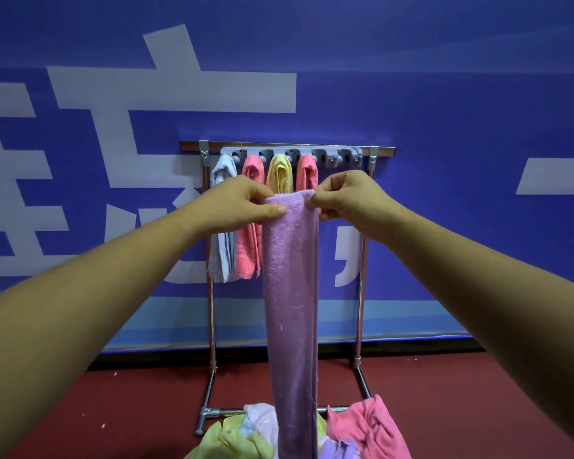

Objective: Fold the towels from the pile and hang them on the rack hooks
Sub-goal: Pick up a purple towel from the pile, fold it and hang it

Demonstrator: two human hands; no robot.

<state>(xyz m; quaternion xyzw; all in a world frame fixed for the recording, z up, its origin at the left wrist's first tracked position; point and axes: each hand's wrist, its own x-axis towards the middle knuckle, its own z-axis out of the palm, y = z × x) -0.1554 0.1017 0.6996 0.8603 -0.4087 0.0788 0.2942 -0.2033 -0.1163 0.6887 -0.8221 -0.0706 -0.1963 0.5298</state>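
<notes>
Blue wall and red floor

A far blue wall [444,111] carries large white characters [166,91], with a pale blue band [395,323] along its foot. Nearer lies a dark red floor [130,409], dotted at left with small white specks [115,373].

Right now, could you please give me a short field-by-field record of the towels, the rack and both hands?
held towel: purple towel, folded into a long strip, hanging in front of the rack
left hand: left hand pinches its top left edge
right hand: right hand pinches its top right corner
hung, from left: pale blue towel, pink towel, yellow towel, second pink towel
free hooks: right end of hook strip
pile: pile of unfolded towels below
</notes>
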